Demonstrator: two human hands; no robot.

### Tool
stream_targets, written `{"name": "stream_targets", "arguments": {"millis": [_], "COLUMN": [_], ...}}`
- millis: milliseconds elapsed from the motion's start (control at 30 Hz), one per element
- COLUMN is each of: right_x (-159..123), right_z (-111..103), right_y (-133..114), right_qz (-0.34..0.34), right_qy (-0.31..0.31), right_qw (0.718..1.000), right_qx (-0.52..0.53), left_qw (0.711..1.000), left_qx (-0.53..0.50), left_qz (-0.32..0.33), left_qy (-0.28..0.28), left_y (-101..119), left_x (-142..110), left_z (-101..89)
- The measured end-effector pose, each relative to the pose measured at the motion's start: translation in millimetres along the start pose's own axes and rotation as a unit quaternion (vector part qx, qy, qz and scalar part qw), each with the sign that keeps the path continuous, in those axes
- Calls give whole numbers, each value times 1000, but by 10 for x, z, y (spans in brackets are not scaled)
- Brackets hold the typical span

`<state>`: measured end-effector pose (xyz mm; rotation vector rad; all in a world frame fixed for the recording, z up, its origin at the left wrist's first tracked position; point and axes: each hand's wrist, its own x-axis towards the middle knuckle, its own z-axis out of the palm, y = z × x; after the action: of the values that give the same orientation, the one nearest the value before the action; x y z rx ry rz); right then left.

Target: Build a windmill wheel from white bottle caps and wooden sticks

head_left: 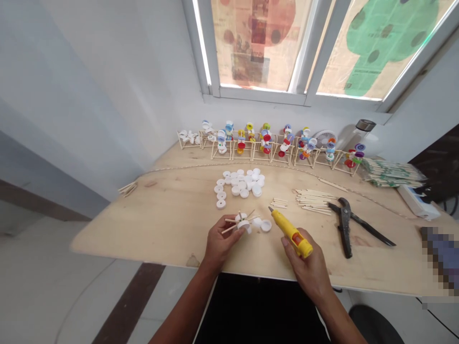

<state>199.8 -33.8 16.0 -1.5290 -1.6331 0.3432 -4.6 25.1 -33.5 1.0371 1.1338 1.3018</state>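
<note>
Between the thumb and fingers of my left hand (223, 242) is a small wheel of sticks and white bottle caps (244, 224), its thin wooden sticks pointing outward. My right hand (311, 262) is wrapped round a yellow glue gun (289, 231), whose dark nozzle points up and left, apart from the wheel. Just right of the wheel, a loose white cap (266, 226) lies on the table. Beyond my hands spreads a cluster of white bottle caps (235, 191). Short cut sticks (278, 203) lie beyond the glue gun's nozzle.
Black pliers (344, 224) rest at the right beside a pile of sticks (313, 197). Along the wall stand several stick frames with coloured cap wheels (265, 148). A small fan (324, 139), a flask (363, 131), bagged sticks (392, 173) and a power strip (418, 203) occupy the back right.
</note>
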Motion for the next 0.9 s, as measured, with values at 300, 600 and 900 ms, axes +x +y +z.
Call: {"name": "stream_targets", "arguments": {"millis": [300, 600, 900], "right_x": [12, -45, 14], "right_z": [-449, -1245, -1274], "right_y": [401, 1554, 1709], "right_qz": [-142, -116, -63], "right_qy": [41, 112, 83], "right_qw": [982, 898, 847], "right_qx": [-120, -410, -521], "left_qw": [1000, 997, 994], "left_qx": [9, -53, -98], "left_qz": [-10, -32, -35], "left_qy": [21, 45, 38], "left_y": [45, 108, 80], "left_x": [-22, -28, -14], "left_z": [-6, 49, 33]}}
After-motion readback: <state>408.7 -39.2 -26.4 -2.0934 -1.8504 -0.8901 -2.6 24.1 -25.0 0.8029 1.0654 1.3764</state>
